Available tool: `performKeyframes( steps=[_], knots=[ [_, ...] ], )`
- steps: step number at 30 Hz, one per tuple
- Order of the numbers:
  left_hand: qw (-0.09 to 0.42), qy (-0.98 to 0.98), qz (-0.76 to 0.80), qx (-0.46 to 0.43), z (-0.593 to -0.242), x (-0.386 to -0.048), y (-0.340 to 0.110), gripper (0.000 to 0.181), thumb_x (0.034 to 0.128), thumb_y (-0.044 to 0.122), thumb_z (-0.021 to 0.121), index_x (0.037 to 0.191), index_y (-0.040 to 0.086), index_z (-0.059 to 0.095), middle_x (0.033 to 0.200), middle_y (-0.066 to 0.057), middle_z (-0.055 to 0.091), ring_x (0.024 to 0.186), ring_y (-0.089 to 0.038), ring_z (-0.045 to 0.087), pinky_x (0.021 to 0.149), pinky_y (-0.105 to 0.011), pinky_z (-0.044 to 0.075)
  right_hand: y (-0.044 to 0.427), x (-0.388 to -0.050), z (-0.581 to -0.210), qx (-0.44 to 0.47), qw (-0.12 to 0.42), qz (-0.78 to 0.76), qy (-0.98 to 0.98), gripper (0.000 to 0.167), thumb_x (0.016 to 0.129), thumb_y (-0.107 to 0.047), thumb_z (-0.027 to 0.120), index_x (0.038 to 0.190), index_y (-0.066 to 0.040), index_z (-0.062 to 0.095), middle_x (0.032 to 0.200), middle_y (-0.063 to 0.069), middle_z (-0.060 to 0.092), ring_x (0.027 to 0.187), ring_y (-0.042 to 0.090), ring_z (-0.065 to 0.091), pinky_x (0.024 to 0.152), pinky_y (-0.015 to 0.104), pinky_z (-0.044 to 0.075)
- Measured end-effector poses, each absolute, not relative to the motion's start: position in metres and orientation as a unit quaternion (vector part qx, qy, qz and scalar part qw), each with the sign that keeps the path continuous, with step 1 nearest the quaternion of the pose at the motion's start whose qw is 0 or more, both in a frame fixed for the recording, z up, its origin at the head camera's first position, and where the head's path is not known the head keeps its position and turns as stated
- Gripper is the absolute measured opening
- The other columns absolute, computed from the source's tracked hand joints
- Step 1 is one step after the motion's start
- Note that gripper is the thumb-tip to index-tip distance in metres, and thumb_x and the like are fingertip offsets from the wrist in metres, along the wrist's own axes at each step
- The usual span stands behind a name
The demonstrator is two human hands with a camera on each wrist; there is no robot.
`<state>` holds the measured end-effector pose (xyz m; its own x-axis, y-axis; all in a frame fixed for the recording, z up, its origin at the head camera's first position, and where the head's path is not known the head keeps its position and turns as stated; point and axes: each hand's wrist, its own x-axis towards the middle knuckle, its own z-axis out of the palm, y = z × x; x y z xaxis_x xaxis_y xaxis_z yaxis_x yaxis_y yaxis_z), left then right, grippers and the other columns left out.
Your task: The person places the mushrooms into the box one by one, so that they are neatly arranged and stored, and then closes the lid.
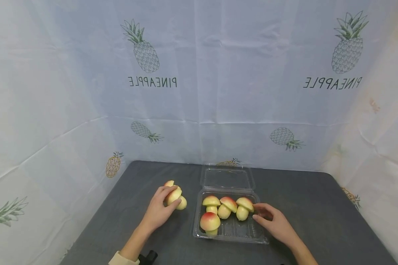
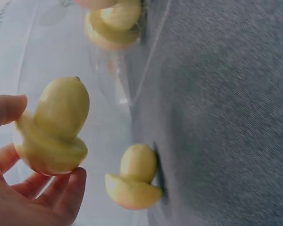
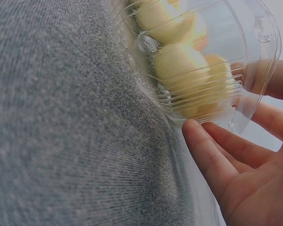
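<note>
My left hand (image 1: 159,209) grips a yellow mushroom-shaped piece with a reddish cap (image 2: 61,108), thumb on one side and fingers on the other. Just beyond it on the table lies a second mushroom-shaped piece (image 2: 139,179), partly hidden by the hand in the head view. A clear plastic clamshell box (image 1: 232,239) stands to the right with several such pieces inside. My right hand (image 1: 275,224) is at the box's right edge, beside the rightmost mushroom-shaped piece (image 1: 243,209). Its fingers look fairly straight, with fingertips at the clear wall; firm contact cannot be made out.
The box's clear lid (image 1: 227,178) is folded back toward the rear of the dark table (image 1: 305,198). A pale curtain printed with pineapples (image 1: 219,92) hangs behind and at both sides. A small black object (image 1: 148,257) shows near the left wrist.
</note>
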<state>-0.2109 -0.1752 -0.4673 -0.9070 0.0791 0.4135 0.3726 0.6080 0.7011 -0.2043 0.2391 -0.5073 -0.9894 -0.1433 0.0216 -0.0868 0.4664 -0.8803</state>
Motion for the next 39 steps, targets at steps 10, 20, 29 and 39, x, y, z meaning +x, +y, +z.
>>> performKeyframes(
  steps=[10,20,29,39],
  knots=[
    [0.176,-0.877,-0.417,-0.163,-0.458,-0.21,-0.155,0.046,0.0891,0.026,0.081,0.132,0.021,0.067,0.122,0.002,0.059,0.112,-0.021,0.059,0.089,-0.043,0.053,0.24,-0.204,-0.506,-0.067,0.027,-0.507,0.859,0.043,0.095,-0.027,0.074,0.133,-0.01,0.064,0.132,0.012,0.064,0.115,0.029,0.063,0.085,0.033,0.055],
    [0.159,-0.87,-0.421,-0.202,-0.45,-0.207,-0.138,0.044,0.0911,0.026,0.079,0.133,0.02,0.067,0.125,0.003,0.057,0.111,-0.018,0.059,0.091,-0.041,0.054,0.239,-0.205,-0.508,-0.069,0.03,-0.511,0.856,0.044,0.095,-0.028,0.074,0.134,-0.011,0.063,0.133,0.012,0.063,0.116,0.03,0.063,0.086,0.034,0.056],
    [0.131,-0.864,-0.422,-0.241,-0.445,-0.207,-0.122,0.044,0.0931,0.028,0.077,0.135,0.02,0.065,0.126,0.005,0.055,0.111,-0.017,0.059,0.09,-0.04,0.054,0.239,-0.205,-0.508,-0.07,0.026,-0.51,0.857,0.042,0.095,-0.026,0.074,0.133,-0.011,0.064,0.131,0.012,0.064,0.114,0.03,0.064,0.086,0.035,0.056],
    [0.109,-0.865,-0.4,-0.283,-0.439,-0.207,-0.1,0.045,0.0945,0.03,0.074,0.136,0.019,0.064,0.129,0.002,0.054,0.117,-0.018,0.053,0.09,-0.039,0.053,0.241,-0.205,-0.509,-0.073,0.024,-0.508,0.858,0.043,0.095,-0.026,0.074,0.133,-0.01,0.064,0.131,0.012,0.064,0.113,0.029,0.064,0.083,0.033,0.056]
  ],
)
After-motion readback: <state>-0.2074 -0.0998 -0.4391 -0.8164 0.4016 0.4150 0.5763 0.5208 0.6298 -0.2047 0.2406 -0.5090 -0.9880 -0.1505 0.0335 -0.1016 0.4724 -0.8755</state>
